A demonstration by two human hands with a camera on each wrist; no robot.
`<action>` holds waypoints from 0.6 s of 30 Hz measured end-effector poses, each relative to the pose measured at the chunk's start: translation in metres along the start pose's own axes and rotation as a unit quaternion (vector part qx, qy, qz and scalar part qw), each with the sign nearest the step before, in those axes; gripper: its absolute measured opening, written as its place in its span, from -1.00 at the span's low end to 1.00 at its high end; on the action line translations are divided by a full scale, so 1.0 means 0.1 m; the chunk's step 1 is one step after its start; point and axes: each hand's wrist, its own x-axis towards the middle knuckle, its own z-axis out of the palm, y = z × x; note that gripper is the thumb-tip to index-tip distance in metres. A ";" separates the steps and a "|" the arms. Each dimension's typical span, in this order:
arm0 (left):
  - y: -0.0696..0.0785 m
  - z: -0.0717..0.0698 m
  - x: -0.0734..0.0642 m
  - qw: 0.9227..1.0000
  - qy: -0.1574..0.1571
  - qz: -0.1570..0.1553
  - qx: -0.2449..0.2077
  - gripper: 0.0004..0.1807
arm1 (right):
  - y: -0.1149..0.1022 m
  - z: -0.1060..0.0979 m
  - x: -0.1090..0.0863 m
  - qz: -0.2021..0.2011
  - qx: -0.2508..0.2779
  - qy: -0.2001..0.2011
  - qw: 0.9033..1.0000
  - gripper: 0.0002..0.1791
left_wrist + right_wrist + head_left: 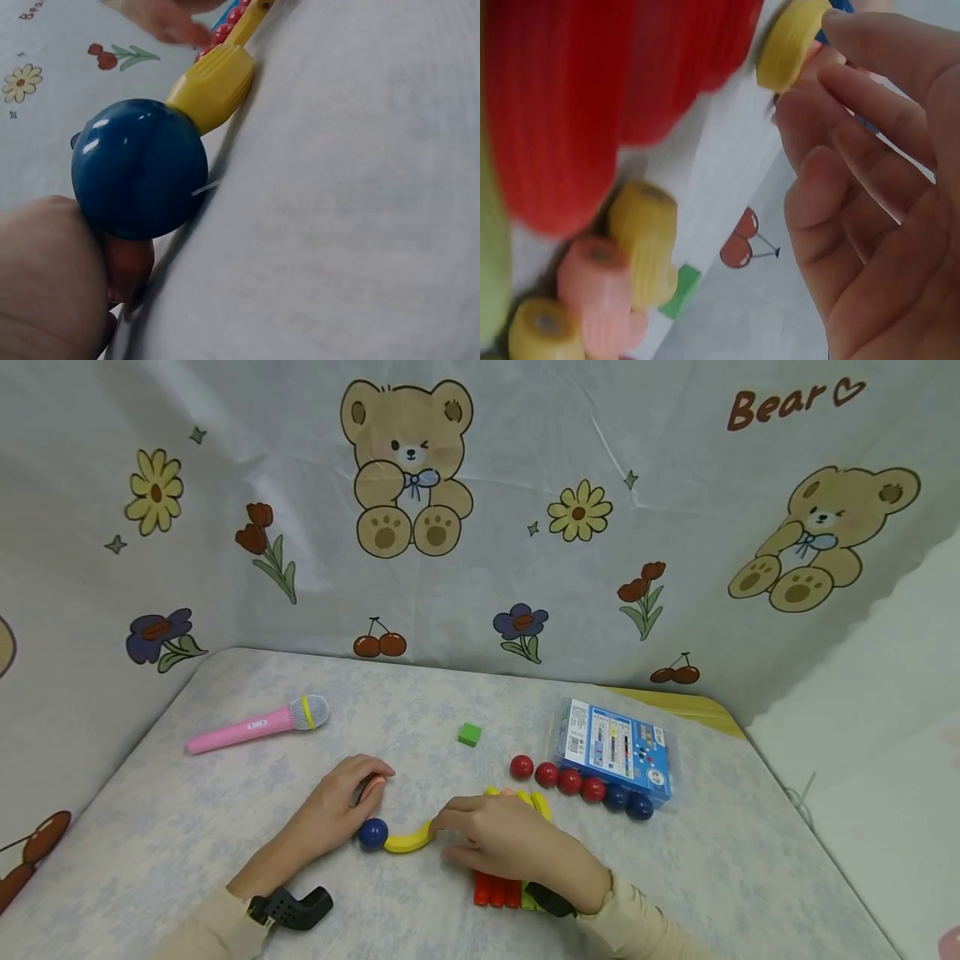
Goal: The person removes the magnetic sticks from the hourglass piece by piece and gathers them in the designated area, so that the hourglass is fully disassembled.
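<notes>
A blue ball (372, 834) lies on the table, joined to the end of a curved yellow stick (407, 842). My left hand (341, 802) rests on the table with bent fingers, its thumb side against the ball. A salmon-pink patch shows between its thumb and fingers; whether that is a held piece I cannot tell. At the other end of the yellow stick is my right hand (502, 835), fingers loosely bent, thumb apart from them. In the right wrist view its fingertips (802, 124) overlap the stick's end. Red sticks (495, 891) lie partly hidden under this hand.
Beyond the right hand are curved yellow and pink sticks (592, 277). A row of red balls (570, 781) and dark blue balls (627, 802) lies before a clear box (615, 747) with a blue label. Farther off are a green block (469, 734) and a pink toy microphone (258, 724).
</notes>
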 end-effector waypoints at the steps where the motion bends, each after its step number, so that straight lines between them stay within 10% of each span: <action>1: 0.00 0.00 0.00 1.000 0.003 0.000 0.003 -0.83 | -0.02 0.02 0.03 -0.008 -0.008 0.000 1.000 -0.69; 12: -0.02 0.02 0.00 0.999 -0.005 -0.011 -0.030 -0.81 | -0.07 0.08 0.17 -0.020 -0.106 -0.011 0.994 -0.77; 18: 0.01 -0.01 -0.02 0.997 -0.038 0.032 -0.065 -0.78 | -0.06 0.05 0.13 -0.004 -0.105 -0.021 0.994 -0.79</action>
